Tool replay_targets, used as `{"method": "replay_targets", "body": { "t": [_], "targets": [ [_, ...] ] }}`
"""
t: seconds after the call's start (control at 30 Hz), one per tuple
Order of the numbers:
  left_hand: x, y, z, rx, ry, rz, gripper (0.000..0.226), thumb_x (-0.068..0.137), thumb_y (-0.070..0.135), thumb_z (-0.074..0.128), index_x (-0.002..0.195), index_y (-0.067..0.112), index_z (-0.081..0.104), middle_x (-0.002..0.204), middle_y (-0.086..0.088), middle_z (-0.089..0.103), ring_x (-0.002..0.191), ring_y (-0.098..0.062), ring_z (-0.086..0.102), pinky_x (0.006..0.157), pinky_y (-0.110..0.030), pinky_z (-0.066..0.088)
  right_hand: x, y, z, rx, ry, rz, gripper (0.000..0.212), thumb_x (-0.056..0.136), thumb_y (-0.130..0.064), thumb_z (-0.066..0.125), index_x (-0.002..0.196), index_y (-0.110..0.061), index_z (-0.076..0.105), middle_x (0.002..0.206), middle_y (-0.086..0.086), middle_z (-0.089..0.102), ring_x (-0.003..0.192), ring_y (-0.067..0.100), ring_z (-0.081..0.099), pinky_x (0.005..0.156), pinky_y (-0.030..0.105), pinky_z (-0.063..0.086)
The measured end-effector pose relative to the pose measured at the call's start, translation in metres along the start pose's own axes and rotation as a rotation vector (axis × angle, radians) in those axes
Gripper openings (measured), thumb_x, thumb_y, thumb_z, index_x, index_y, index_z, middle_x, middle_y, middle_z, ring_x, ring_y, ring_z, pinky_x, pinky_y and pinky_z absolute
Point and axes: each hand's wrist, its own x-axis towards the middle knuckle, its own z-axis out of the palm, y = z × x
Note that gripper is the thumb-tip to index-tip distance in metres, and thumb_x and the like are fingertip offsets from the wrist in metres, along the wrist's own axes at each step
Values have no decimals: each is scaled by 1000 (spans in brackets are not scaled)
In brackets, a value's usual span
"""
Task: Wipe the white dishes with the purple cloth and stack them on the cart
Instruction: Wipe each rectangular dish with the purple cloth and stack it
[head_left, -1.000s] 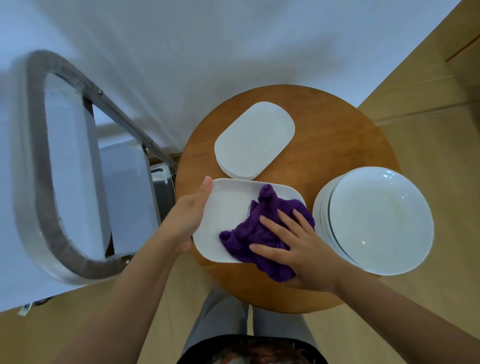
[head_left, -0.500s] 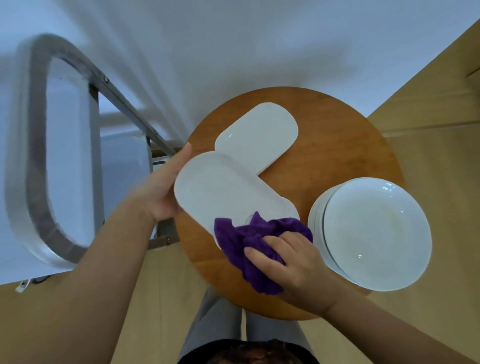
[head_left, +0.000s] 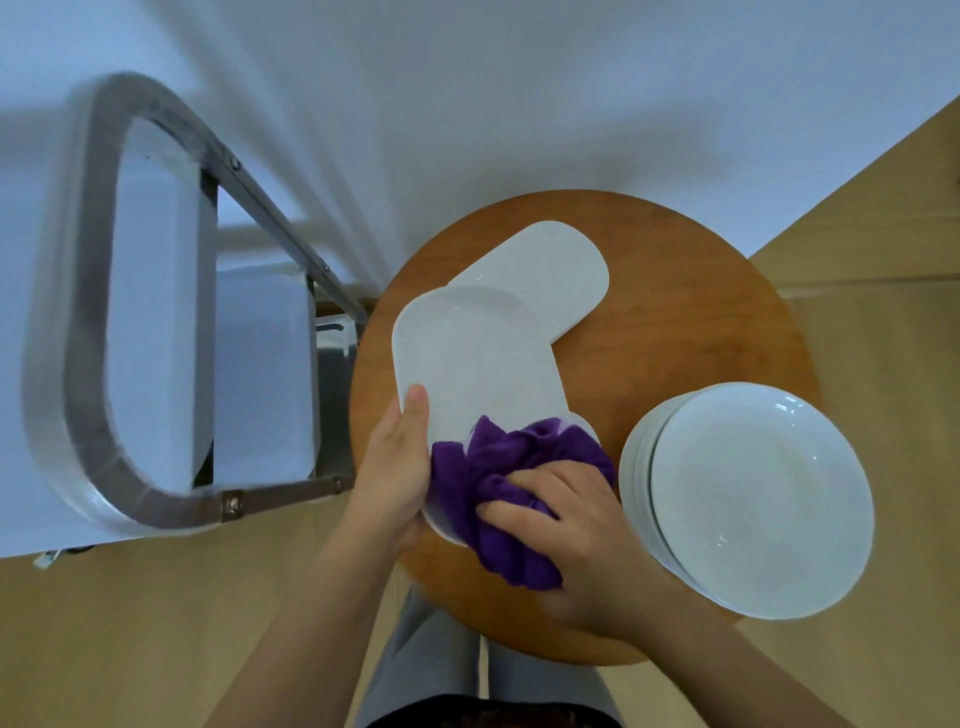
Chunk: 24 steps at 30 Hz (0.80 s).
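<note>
A white oblong dish (head_left: 478, 364) is held over the round wooden table (head_left: 691, 332). My left hand (head_left: 397, 467) grips its near left edge, thumb on the top face. My right hand (head_left: 566, 525) clutches the bunched purple cloth (head_left: 504, 467) against the dish's near end. Behind the held dish lies a stack of white oblong dishes (head_left: 561, 275). A stack of round white plates (head_left: 753, 493) sits at the table's right side.
A metal cart (head_left: 88, 322) with a rounded rail and white trays stands to the left of the table, close to its edge. White wall lies behind, wooden floor below. My legs show under the table's near edge.
The dish was turned from crosswise to lengthwise, now reaching over the oblong stack. My left hand shifted from its far left edge to the near left edge. The cloth bunched up at the near end.
</note>
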Motion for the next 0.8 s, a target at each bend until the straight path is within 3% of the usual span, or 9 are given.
{"method": "replay_targets", "body": {
  "t": [0.13,0.27,0.33,0.4,0.5,0.6,0.67,0.73,0.8],
  "targets": [
    [2,-1,-11,150,-151,-8,28,96,51,31,104,39,55,110,-1,68,101,-22,65,88,-46,54,2,11,-14,299,-99,290,52,63,-20,72,112,-28,58,109,-12,60,102,9,54,89,33,51],
    [-3,-2,-12,298,-267,10,48,85,66,24,96,41,64,91,9,72,93,-16,68,84,-39,55,23,13,-25,502,393,494,49,66,-26,64,111,-33,49,113,-11,54,107,11,54,89,29,51],
    [-5,-1,-9,348,-346,62,59,84,67,17,90,37,67,85,5,73,86,-14,69,78,-31,56,40,7,-27,396,220,482,61,66,-41,55,126,-31,45,137,-3,41,127,21,38,103,42,39],
    [-10,3,-6,326,-422,110,59,83,67,18,96,35,65,86,3,73,85,-12,70,71,-24,56,49,-3,-19,285,-135,382,69,72,-58,39,138,-49,20,156,-8,5,144,21,0,116,46,8],
    [-14,7,-9,329,-477,137,46,84,60,36,114,33,57,97,4,72,92,-14,69,78,-32,58,57,2,-10,115,-312,240,68,78,-69,28,134,-61,-10,153,-15,-23,139,14,-26,111,44,-17],
    [-19,7,-16,358,-541,122,42,84,53,44,113,26,58,99,0,72,91,-19,70,76,-32,58,70,20,-18,19,-306,222,76,78,-67,40,142,-53,1,158,-6,-8,144,26,-10,112,50,-6],
    [-23,7,-19,385,-543,131,38,85,49,45,112,27,59,99,2,72,90,-17,70,72,-27,57,79,32,-24,37,-345,213,84,76,-67,48,144,-49,3,156,-3,10,141,26,14,111,50,18],
    [-25,4,-23,404,-508,152,30,89,42,46,110,28,60,97,4,73,87,-15,71,69,-24,57,84,41,-27,111,-386,238,95,72,-65,62,143,-46,3,145,-5,30,124,15,38,94,34,44],
    [-26,-2,-25,413,-430,153,21,95,32,45,106,27,62,92,6,73,82,-15,71,67,-26,58,89,48,-31,192,-357,304,101,65,-62,71,141,-45,7,136,-10,40,109,8,46,82,23,48]
  ]
}}
